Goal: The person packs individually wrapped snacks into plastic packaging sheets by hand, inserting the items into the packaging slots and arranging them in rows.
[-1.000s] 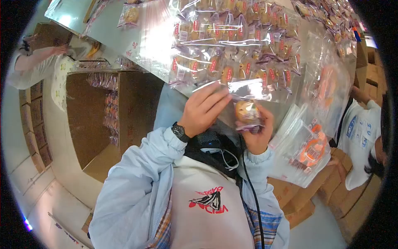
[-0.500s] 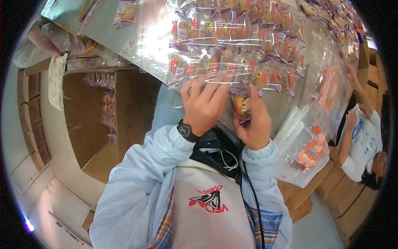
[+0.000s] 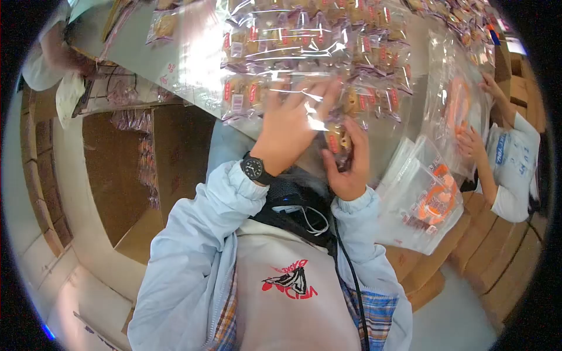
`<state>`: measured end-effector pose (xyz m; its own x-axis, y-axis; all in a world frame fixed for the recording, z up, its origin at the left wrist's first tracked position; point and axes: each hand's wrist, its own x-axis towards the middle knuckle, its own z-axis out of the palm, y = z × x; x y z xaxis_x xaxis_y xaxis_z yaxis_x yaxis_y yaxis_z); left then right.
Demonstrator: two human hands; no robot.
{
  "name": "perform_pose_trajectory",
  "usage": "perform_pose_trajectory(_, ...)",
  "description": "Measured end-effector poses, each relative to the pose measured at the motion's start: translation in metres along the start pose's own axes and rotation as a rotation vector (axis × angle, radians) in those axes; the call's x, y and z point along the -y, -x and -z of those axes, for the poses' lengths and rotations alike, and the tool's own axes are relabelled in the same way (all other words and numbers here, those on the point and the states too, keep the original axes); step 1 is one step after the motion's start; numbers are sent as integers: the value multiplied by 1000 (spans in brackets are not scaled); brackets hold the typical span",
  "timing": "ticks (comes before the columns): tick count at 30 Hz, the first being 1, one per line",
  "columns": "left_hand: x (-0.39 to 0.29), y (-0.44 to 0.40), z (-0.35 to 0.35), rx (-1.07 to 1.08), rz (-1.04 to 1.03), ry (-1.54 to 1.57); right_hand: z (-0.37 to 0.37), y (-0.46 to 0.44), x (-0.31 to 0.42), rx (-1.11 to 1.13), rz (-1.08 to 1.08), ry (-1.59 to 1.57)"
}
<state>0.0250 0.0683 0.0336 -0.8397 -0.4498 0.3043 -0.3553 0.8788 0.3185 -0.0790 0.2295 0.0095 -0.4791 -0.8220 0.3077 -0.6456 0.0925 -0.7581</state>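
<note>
My left hand (image 3: 295,120), with a black watch on its wrist, lies with fingers stretched out and apart at the front of a large clear plastic bag (image 3: 313,65). Glare and clear film cover its fingers, so I cannot tell how far inside the bag they are. Rows of small wrapped pastries (image 3: 293,36) with red labels and purple-edged wrappers show through the film. Between the thumb and fingers of my right hand (image 3: 351,169) is one wrapped pastry (image 3: 336,142), close beside the left fingertips.
Flat clear bags with orange print (image 3: 436,196) lie at the table's right side. A co-worker's hand (image 3: 468,143) is near more bags. An open cardboard box (image 3: 123,181) stands left, below the table edge. One wrapped pastry (image 3: 163,26) lies apart at the far left.
My left hand has moved forward and its fingers have spread under the film. My right hand still holds the wrapped pastry. The view has shifted slightly, and the co-worker's arms have moved.
</note>
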Motion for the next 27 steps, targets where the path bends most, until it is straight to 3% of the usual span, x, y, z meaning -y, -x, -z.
perform_pose_trajectory(2,3,4,-1,-82,-6,42,-9,1,0,-57,21,-7)
perform_pose_trajectory(5,8,11,-7,-205,-16,100,-10,13,-9,44,-154,-175)
perform_pose_trajectory(8,13,14,-18,-288,-32,89,-2,16,-6,61,-56,-52)
perform_pose_trajectory(13,13,21,-27,-410,-54,90,2,31,-12,-165,55,90)
perform_pose_trajectory(20,9,31,-23,-360,-45,109,-5,22,-4,-181,29,-45)
perform_pose_trajectory(27,6,32,-24,-312,8,94,0,20,-8,-285,111,45)
